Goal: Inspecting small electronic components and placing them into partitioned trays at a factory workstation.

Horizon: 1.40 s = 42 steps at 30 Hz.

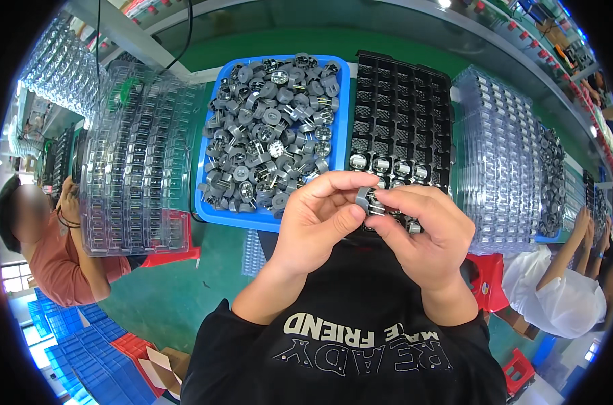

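Observation:
In front of my chest, a small grey round plug-like part with metal pins (363, 198) sits between my two hands. My left hand (314, 221) grips its grey body with the thumb and index finger. The fingertips of my right hand (429, 228) pinch it from the pin side. Just beyond my hands is a black tray with rows of pockets (402, 101). Its nearer pockets hold several shiny metal-faced parts (402, 167), some hidden behind my fingers. A blue bin (199, 192) heaped with loose grey parts (269, 131) stands left of the tray.
Stacks of clear plastic trays stand left (141, 162) and right (495, 162) on the green bench. People work at both sides, one in a reddish shirt (73, 270), another in white (556, 290). Red stools (485, 280) and blue crates (93, 358) are on the floor.

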{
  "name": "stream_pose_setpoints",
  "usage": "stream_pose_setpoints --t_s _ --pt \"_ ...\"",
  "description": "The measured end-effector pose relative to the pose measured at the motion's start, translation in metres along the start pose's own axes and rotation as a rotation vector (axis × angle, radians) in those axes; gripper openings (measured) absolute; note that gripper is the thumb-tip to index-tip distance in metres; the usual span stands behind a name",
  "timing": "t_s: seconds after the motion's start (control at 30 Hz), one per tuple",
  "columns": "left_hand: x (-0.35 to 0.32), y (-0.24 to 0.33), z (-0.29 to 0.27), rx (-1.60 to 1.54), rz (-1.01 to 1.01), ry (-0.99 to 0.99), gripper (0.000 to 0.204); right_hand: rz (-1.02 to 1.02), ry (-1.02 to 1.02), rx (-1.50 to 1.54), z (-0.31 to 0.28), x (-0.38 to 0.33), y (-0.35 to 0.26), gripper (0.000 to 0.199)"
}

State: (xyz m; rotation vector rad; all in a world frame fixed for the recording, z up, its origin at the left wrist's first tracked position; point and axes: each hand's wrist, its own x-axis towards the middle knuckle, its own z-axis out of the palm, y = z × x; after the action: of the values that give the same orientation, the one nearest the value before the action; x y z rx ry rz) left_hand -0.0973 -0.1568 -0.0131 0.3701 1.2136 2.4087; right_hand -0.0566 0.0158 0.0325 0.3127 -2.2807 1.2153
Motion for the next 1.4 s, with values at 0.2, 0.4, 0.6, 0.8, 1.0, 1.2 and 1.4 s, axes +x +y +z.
stream_pose_setpoints --t_s 0.2,0.4,0.6,0.8,1.0,1.2,1.4 --pt "0.001 -0.001 -0.001 -0.001 0.035 -0.039 0.04 -0.04 0.03 -0.099 0.004 -0.006 -0.004 0.032" --pt "0.0 -0.006 -0.002 0.042 0.052 -0.016 0.037 -0.031 0.021 -0.14 0.006 -0.008 -0.001 0.032" --pt "0.0 -0.003 -0.006 0.009 -0.011 -0.068 0.034 -0.076 0.002 -0.105 0.007 -0.012 0.004 0.031" --pt "0.004 -0.009 0.006 0.128 0.076 -0.059 0.03 0.331 0.083 0.355 0.006 -0.025 0.016 0.017" --pt "0.019 0.024 -0.027 1.505 0.443 0.258 0.042 0.296 0.058 -0.283 -0.039 -0.011 0.055 0.007" --pt "0.017 0.052 -0.048 1.797 0.193 0.236 0.039 0.383 -0.102 -0.707 -0.049 -0.017 0.081 0.008" --pt "0.017 0.04 -0.05 1.802 0.222 0.186 0.033 0.398 -0.183 -0.779 -0.049 -0.018 0.088 0.012"
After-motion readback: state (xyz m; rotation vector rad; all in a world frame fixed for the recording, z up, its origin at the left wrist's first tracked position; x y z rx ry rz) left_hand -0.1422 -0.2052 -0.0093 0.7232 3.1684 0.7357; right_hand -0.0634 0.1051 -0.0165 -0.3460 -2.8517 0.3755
